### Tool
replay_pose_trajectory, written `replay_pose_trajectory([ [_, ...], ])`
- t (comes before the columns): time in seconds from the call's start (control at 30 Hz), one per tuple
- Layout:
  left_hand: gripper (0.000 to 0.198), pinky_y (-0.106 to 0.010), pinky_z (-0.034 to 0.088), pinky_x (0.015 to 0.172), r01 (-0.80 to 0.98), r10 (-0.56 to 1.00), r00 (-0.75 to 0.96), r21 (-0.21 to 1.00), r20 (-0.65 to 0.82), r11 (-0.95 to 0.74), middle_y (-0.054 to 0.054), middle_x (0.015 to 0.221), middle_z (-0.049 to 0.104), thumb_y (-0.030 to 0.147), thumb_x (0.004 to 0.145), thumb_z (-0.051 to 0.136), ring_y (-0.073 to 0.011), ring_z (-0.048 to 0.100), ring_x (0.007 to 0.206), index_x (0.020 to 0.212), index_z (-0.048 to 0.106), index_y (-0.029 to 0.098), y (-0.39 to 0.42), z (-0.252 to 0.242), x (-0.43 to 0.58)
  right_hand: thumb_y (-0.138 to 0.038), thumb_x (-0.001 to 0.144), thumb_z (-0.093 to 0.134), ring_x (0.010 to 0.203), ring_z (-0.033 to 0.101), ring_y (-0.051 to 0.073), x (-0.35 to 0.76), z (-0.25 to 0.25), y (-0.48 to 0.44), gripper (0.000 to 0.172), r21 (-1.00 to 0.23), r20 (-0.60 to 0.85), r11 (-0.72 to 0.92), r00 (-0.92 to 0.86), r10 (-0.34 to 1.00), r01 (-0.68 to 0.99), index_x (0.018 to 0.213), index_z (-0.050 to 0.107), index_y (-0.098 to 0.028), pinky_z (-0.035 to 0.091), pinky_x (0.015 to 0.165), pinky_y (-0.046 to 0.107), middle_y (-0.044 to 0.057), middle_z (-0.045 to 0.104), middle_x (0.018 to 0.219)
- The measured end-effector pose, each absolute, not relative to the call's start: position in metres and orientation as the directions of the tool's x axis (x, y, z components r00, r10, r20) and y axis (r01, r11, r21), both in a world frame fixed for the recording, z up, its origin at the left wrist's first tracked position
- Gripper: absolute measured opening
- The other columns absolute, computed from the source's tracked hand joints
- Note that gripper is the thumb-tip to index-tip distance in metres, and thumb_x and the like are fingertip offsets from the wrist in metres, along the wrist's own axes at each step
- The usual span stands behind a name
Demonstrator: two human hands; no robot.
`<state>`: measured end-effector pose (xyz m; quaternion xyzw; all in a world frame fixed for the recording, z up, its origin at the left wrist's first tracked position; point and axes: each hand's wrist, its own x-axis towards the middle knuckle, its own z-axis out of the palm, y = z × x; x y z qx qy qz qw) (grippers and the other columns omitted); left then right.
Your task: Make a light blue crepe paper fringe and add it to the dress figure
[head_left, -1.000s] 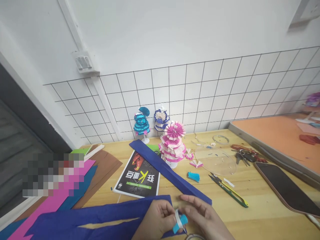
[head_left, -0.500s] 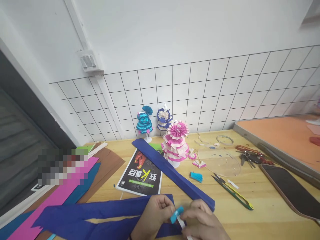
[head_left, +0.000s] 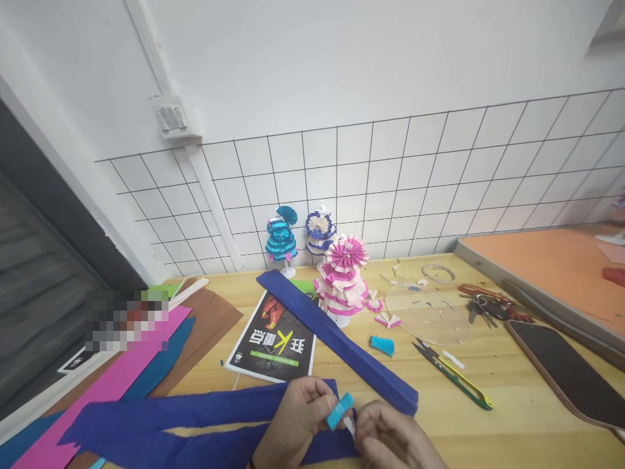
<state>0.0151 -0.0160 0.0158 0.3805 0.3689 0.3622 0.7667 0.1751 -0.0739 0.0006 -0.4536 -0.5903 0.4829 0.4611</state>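
Note:
Between the thumb and fingers of my left hand (head_left: 305, 417) is a small turquoise paper piece (head_left: 340, 411), pinched at its left side. My right hand (head_left: 388, 436) is just to the right with its fingers curled together, holding a narrow white strip (head_left: 349, 427) whose end lies near the turquoise piece. Long dark blue paper strips (head_left: 195, 407) run under and beside my hands, and another folded blue strip (head_left: 336, 335) crosses a black booklet (head_left: 280, 335). A second turquoise piece (head_left: 382, 345) rests on the wooden table (head_left: 517, 430).
Decorated paper figures, turquoise (head_left: 282, 241), blue-white (head_left: 319, 228) and pink-white (head_left: 342, 280), stand by the wall grid. Yellow-green snips (head_left: 456, 378), keys (head_left: 483, 307) and a phone (head_left: 569, 371) lie right. Pink (head_left: 112, 384) and brown paper (head_left: 209, 326) lie left.
The turquoise piece has turned and tilted in my left hand. My right hand has moved slightly down and away from it, and less of the white strip shows.

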Motion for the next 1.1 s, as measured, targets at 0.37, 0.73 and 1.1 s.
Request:
replay_pose_trajectory([
  [0.37,0.027,-0.02,0.033,0.046,-0.165,0.849,0.484,0.931,-0.212,0.326,0.0,0.048,0.057,0.034,0.055,0.075,-0.0089,0.045,0.045,0.053,0.06,0.012,-0.018,0.007,0.02,-0.043,0.072,0.064,0.053,0.038,0.011,0.167,-0.015,-0.066,0.026,-0.998,-0.009,-0.015,-0.117,0.993,-0.058,0.072,0.065,-0.017,0.033,0.05,0.022,-0.005,0.043,0.056],
  [0.73,0.029,-0.019,0.033,0.046,-0.163,0.842,0.517,0.947,-0.157,0.277,0.001,0.05,0.054,0.037,0.055,0.076,-0.0074,0.044,0.045,0.053,0.062,0.011,-0.018,0.01,0.017,-0.041,0.06,0.074,0.046,0.038,0.008,0.165,-0.008,-0.065,0.027,-0.969,-0.046,-0.075,-0.125,0.991,-0.234,0.067,0.065,-0.017,0.033,0.047,0.018,-0.006,0.046,0.049],
  [1.1,0.035,-0.019,0.036,0.041,-0.111,0.828,0.521,0.946,-0.206,0.305,0.0,0.044,0.058,0.043,0.051,0.076,-0.0092,0.051,0.04,0.054,0.061,0.012,-0.015,-0.007,0.019,-0.042,0.059,0.074,0.043,0.039,0.007,0.168,-0.019,-0.064,0.029,-0.978,-0.083,-0.11,-0.148,0.985,-0.18,0.057,0.061,-0.016,0.033,0.046,0.019,-0.005,0.05,0.047],
])
